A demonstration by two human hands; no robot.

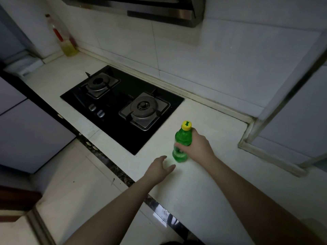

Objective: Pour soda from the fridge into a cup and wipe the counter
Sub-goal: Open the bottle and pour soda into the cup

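I stand in a dim kitchen, the light weak and greyish. Before me runs a pale desk point(203, 177) with a dark speckled front edge, and a black two-burner gas hob point(122, 105) is sunk into it. The wall point(203, 55) behind is covered in large white tiles, and a steel range hood point(141, 9) hangs above the hob. In the far left corner stands an oil bottle point(63, 38). Pale cabinet doors point(23, 131) sit at my left, a light tiled floor point(74, 188) lies below, and a white frame point(290, 96) rises at my right.
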